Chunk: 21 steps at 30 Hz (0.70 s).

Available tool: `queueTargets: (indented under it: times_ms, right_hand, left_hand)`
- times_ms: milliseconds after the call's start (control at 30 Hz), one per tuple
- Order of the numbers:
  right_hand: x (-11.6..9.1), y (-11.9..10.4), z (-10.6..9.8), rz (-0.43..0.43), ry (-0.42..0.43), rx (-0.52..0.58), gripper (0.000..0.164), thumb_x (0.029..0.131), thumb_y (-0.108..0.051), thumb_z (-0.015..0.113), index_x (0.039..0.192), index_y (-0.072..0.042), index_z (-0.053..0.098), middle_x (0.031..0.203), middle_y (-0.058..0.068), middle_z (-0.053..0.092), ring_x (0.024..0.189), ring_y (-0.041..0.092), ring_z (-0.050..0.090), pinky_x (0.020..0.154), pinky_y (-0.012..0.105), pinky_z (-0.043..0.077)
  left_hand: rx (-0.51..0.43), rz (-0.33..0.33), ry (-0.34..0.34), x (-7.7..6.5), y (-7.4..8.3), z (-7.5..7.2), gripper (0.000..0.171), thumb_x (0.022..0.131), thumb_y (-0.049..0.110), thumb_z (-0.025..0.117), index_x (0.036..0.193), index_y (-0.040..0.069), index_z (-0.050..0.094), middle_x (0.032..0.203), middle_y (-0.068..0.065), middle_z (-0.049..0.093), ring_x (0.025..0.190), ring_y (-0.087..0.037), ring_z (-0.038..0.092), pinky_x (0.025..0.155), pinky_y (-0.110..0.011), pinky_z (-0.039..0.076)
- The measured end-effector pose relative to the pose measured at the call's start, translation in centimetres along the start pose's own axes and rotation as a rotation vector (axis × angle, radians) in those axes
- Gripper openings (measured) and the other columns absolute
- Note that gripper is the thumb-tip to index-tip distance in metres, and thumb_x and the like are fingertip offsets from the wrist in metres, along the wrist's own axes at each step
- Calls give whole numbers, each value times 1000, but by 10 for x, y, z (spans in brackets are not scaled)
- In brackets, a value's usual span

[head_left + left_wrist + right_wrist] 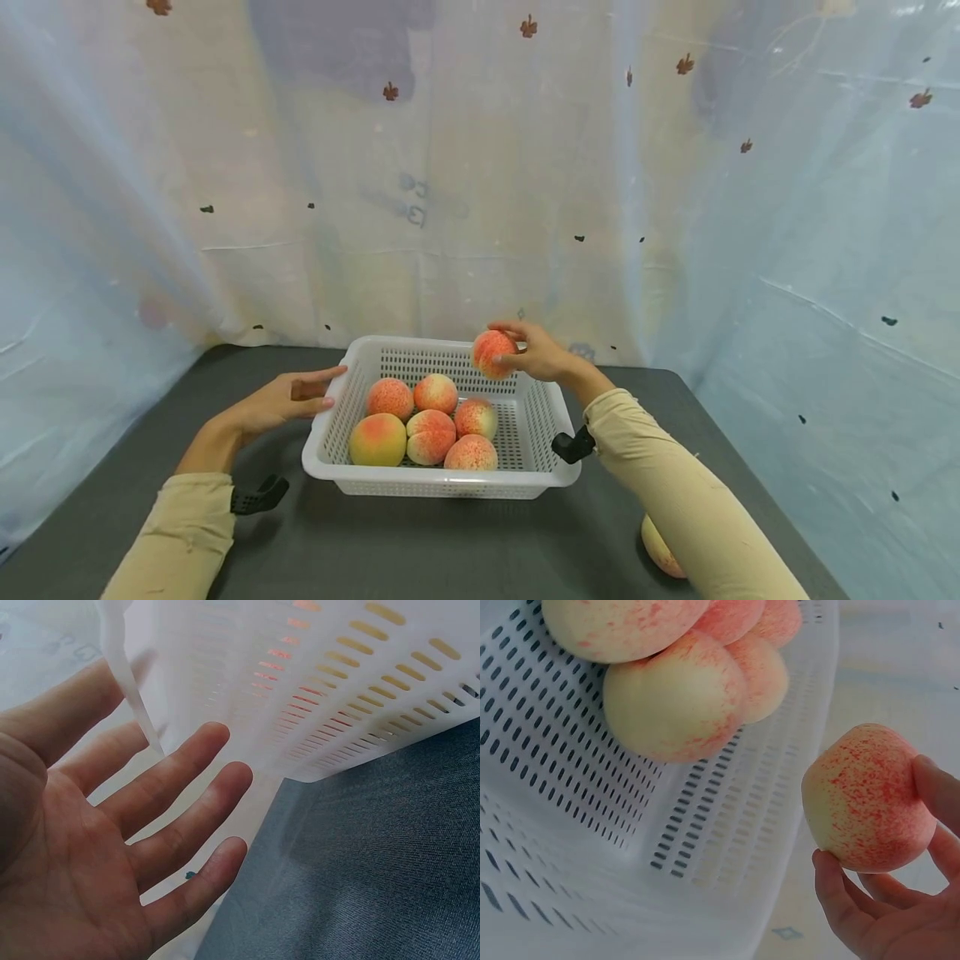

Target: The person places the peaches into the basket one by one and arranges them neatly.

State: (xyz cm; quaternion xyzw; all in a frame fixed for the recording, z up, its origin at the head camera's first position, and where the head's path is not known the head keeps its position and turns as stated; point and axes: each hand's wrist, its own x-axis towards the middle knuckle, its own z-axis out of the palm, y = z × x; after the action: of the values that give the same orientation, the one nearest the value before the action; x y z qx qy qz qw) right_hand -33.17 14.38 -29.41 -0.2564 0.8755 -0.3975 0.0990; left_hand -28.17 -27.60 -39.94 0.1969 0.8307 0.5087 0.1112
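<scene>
One peach (662, 546) lies alone on the dark tabletop (420, 542) nearest the camera, half hidden behind the person's right sleeve (690, 500) and well apart from the rest. Just beyond it stands a white slotted basket (442, 483), set squarely on the tabletop between the two forearms. Six peaches (430, 436) rest inside it, packed toward the left and near side and touching one another: three along the near wall, three behind them. The right part of the basket floor shows bare plastic in the right wrist view.

The left hand (288, 400) lies at the basket's left wall, palm turned toward it, fingers (176, 776) straight and spread, holding nothing; in the head view the fingertips reach the rim at the far left corner, though the left wrist view leaves it unclear whether they press on it or sit just beside it.

Farther back, the right hand (536, 352) holds a seventh peach (492, 352) above the basket's far right corner, over the rim. Its fingers (840, 900) curl under and around the fruit, thumb on one side, so that the peach sits cupped at the fingertips, clear of the basket and of the other fruit. Behind the tabletop hangs a pale plastic sheet (480, 183) dotted with small leaf shapes.
</scene>
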Motion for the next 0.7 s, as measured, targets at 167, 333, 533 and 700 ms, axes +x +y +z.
queueTargets:
  times_ms: [167, 333, 533, 700]
  right_hand:
    - [4, 3, 4, 75, 12, 4, 59, 98, -5, 63, 153, -10, 43, 158, 24, 40, 145, 44, 39, 107, 51, 50]
    - [11, 7, 8, 104, 19, -79, 58, 97, -5, 65, 151, -10, 46, 153, 23, 45, 137, 42, 48, 103, 47, 53]
    - [18, 7, 13, 101, 0, -147, 58, 96, -2, 64, 150, -6, 46, 156, 22, 43, 143, 43, 41, 110, 53, 46]
    - [25, 9, 20, 56, -35, -228, 56, 94, 1, 64, 148, -3, 49, 156, 21, 44, 149, 42, 33, 119, 58, 35]
  left_hand:
    - [6, -13, 10, 0, -1, 0, 72, 101, 28, 64, 161, 14, 27, 155, -26, 44, 131, -37, 58, 103, -59, 50]
    - [12, -34, 21, 0, -1, 0, 72, 101, 30, 63, 161, 16, 28, 155, -25, 45, 132, -37, 57, 105, -61, 48]
    - [29, -36, 21, 0, -1, 1, 72, 101, 32, 63, 161, 16, 28, 156, -23, 45, 134, -37, 56, 105, -59, 49]
    - [17, -17, 11, 2, 1, 2, 70, 101, 29, 63, 161, 15, 29, 155, -24, 45, 134, -38, 56, 105, -58, 50]
